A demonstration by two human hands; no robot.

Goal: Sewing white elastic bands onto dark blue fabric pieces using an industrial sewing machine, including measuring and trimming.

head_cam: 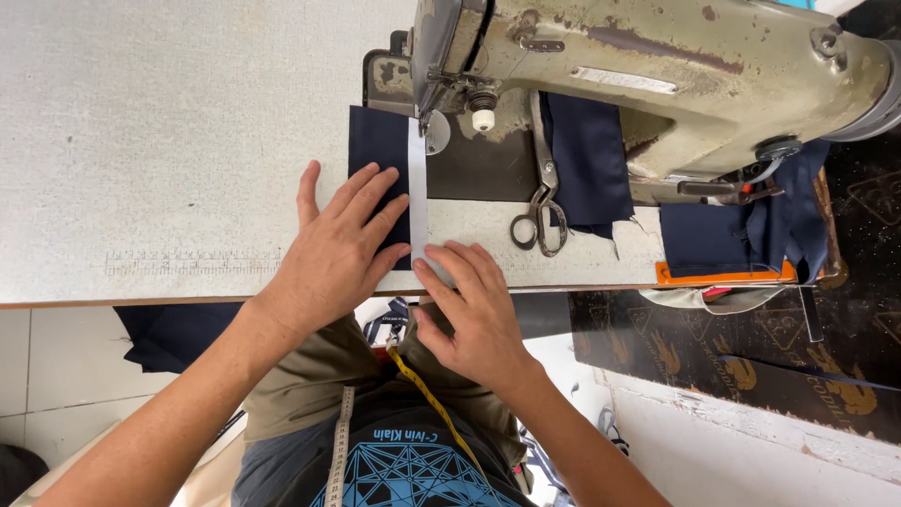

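Note:
A dark navy fabric piece (375,141) lies flat on the table under the needle of an old beige sewing machine (657,66). A narrow white strip (418,183) runs along the fabric's right edge toward the presser foot. My left hand (343,244) rests flat on the navy fabric, fingers spread, pressing it down. My right hand (474,305) is at the table's front edge, its fingertips on the near end of the white strip.
Metal scissors (542,211) lie right of the strip on the grey table (141,141). More navy cloth (591,160) sits under the machine arm and at the right (741,235). A yellow measuring tape (432,404) hangs at my chest.

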